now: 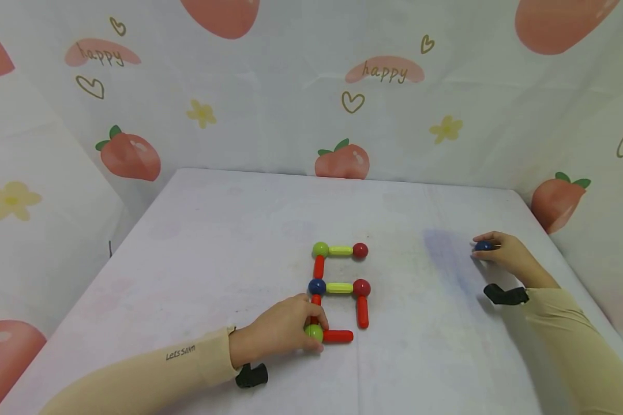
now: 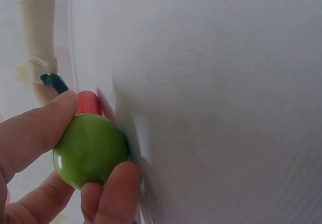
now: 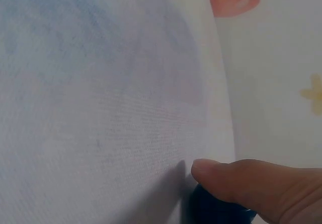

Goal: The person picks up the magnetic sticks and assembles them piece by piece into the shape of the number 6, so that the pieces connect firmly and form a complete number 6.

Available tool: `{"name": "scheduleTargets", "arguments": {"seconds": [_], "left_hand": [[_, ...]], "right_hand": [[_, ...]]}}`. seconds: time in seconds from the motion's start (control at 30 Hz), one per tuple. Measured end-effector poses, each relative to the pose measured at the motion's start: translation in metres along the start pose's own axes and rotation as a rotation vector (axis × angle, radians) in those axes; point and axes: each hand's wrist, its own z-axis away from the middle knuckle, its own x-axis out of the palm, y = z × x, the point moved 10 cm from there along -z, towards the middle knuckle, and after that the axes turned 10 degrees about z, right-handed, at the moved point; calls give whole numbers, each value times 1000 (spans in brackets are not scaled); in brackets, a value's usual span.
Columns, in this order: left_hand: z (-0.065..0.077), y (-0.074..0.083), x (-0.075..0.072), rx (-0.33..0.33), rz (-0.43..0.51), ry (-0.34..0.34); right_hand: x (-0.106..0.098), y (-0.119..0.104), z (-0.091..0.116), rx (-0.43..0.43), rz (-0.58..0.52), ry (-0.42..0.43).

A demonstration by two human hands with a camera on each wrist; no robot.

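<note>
A figure of colored balls and short rods lies on the white table, in the middle of the head view. My left hand (image 1: 285, 325) grips the green ball (image 2: 90, 151) at its lower left corner, and a red rod (image 1: 338, 336) runs right from that ball. Above it, a red rod joins a blue ball (image 1: 317, 286), partly hidden by my fingers. Yellow rods (image 1: 340, 287) lead to red balls (image 1: 361, 287), and a second red rod (image 1: 363, 312) hangs below the nearer one. Far to the right, my right hand (image 1: 509, 256) holds another blue ball (image 1: 483, 246) between thumb and fingers.
The white table (image 1: 228, 230) has its back edge against a cloth wall (image 1: 270, 104) printed with peaches and hearts. A bluish stain (image 1: 449, 259) marks the tabletop left of my right hand. Black straps (image 1: 506, 294) show at both wrists.
</note>
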Motion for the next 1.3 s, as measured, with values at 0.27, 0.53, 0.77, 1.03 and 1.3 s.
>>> {"name": "scheduleTargets", "arguments": {"seconds": [0.27,0.53,0.77,1.03,1.3], "left_hand": [[1,0,0,2,5,-1],[0,0,0,16,-2,8],[-1,-1,1,11,6,1],[-1,-1,1,12,5,0],[0,0,2,5,19,-5]], "right_hand": [[-2,-6,3,-10,-7,11],[-1,-39,11,-51,-62,30],[-2,-78,21,-118,-71,71],[2,-114,36,-164,-76,83],[15,-143,53,-222,-140,70]]}}
